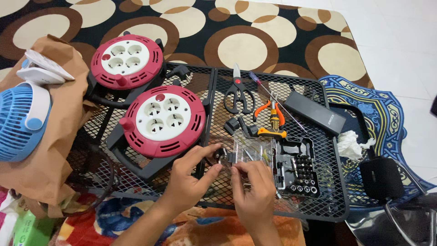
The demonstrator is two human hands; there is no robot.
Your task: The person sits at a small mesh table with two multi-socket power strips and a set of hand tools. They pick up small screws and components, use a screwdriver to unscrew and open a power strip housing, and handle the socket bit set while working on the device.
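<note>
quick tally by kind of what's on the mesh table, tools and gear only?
Red cable reels: 2
Scissors: 1
Orange-handled pliers: 1
Screwdrivers: 2
Bit and socket case: 1
Flat black box: 1
Small black part, touched by the left hand; right hand beside it: 1
Total: 9

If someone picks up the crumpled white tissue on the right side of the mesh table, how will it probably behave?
The tissue looks crumpled and thin, so it is probably very light and floppy, and would squash under the fingers. It lies loose on the mesh table, so a small push would likely slide it. It seems unlikely to roll.
</note>
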